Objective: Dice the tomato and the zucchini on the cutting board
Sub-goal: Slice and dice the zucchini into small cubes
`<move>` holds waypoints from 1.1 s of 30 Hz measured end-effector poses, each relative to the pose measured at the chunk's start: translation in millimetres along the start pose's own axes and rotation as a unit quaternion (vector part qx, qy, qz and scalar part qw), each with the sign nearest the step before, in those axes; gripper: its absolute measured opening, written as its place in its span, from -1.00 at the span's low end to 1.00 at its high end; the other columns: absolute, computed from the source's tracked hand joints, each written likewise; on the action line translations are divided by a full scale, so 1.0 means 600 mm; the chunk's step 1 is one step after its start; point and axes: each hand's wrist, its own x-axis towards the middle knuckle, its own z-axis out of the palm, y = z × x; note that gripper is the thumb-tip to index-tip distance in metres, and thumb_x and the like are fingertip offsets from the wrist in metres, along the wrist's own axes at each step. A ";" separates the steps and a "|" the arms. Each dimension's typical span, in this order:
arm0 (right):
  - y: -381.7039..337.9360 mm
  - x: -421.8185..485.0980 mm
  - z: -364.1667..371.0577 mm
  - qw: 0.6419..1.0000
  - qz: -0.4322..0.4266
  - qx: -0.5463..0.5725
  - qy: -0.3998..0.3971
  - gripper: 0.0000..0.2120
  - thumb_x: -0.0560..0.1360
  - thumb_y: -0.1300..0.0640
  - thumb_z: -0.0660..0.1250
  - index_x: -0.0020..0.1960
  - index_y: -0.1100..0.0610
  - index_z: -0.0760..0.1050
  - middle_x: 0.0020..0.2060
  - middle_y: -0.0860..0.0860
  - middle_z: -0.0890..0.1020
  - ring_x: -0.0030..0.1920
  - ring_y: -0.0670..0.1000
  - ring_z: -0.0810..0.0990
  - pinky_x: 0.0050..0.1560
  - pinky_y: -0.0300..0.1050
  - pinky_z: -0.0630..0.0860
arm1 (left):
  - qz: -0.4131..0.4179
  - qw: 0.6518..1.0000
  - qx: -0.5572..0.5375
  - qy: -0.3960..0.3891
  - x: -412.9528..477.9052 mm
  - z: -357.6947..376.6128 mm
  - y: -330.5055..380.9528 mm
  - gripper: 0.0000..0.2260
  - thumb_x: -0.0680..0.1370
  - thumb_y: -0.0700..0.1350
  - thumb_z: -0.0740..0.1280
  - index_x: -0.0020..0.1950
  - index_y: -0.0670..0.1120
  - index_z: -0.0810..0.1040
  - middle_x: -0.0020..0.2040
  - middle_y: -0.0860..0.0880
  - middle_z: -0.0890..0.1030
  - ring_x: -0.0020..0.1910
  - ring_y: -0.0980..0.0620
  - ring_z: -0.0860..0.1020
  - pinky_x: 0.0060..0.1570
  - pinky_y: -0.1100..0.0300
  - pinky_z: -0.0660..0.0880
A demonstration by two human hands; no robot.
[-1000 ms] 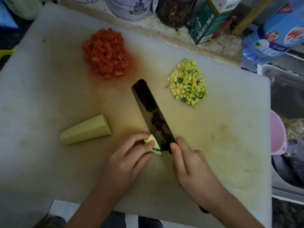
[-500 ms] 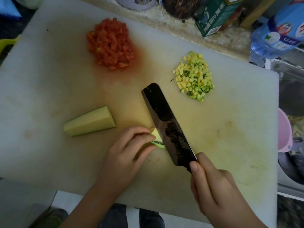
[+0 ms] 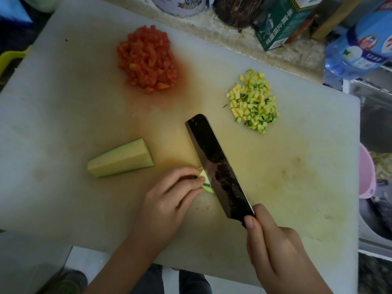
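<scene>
Board (image 3: pixel 63 124): white, stained.
Left grip (image 3: pixel 169 200): pinching zucchini piece (image 3: pixel 204 179) beside knife (image 3: pixel 218 166).
Right grip (image 3: pixel 273 251): wrapped round knife handle.

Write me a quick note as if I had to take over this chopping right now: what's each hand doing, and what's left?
Left hand pinches a small zucchini piece on the cutting board. Right hand grips the knife, blade right beside that piece.
Done: diced tomato pile at the far side; diced zucchini pile to its right.
Left: dice the held piece, then the zucchini wedge lying left of the hands.
</scene>
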 end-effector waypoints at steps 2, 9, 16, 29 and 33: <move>-0.003 -0.001 0.003 1.000 -0.007 -0.021 0.006 -0.66 0.54 -0.36 -0.15 -0.07 -0.18 0.25 -0.61 0.00 0.30 -0.62 -0.12 0.25 -0.56 -0.23 0.17 | 0.002 1.000 0.000 0.000 0.001 -0.001 0.001 -0.88 0.47 -0.26 0.46 -0.02 -0.24 0.69 0.03 -0.09 0.65 0.03 0.07 0.61 0.10 0.27 0.53; -0.011 0.006 0.003 0.997 -0.011 -0.074 0.014 -0.68 0.61 -0.24 -0.15 -0.06 -0.09 0.27 -0.61 -0.13 0.13 -0.60 -0.09 0.18 -0.59 -0.27 0.08 | 0.007 1.000 0.001 0.005 0.003 0.000 0.002 -0.90 0.45 -0.27 0.46 -0.06 -0.24 0.69 0.00 -0.10 0.66 -0.01 0.04 0.62 0.06 0.24 0.54; -0.020 0.010 0.007 0.993 -0.015 -0.114 0.032 -0.67 0.64 -0.15 -0.13 -0.05 0.00 0.29 -0.54 -0.19 -0.06 -0.58 0.06 0.30 -0.52 -0.25 -0.04 | 0.011 1.000 0.008 0.011 0.005 0.001 0.003 -0.93 0.44 -0.30 0.46 -0.10 -0.26 0.69 -0.04 -0.11 0.66 -0.04 0.01 0.60 0.08 0.25 0.51; -0.015 0.054 0.024 0.996 -0.001 -0.083 -0.045 -0.81 0.64 -0.05 0.00 -0.09 -0.01 0.23 -0.58 -0.14 0.19 -0.61 -0.03 0.23 -0.53 -0.17 0.08 | 0.008 1.000 0.010 0.013 0.002 0.006 -0.003 -0.94 0.47 -0.28 0.44 -0.08 -0.24 0.68 -0.01 -0.07 0.64 -0.02 0.05 0.59 0.09 0.27 0.49; -0.023 0.077 0.009 0.998 -0.024 0.045 -0.040 -0.82 0.63 -0.03 0.02 -0.12 -0.03 0.27 -0.53 -0.06 0.37 -0.56 -0.03 0.35 -0.51 -0.26 0.20 | -0.004 1.000 -0.001 -0.004 0.002 0.005 0.000 -0.86 0.54 -0.16 0.35 -0.08 -0.20 0.65 0.05 -0.05 0.60 0.05 0.09 0.56 0.16 0.32 0.44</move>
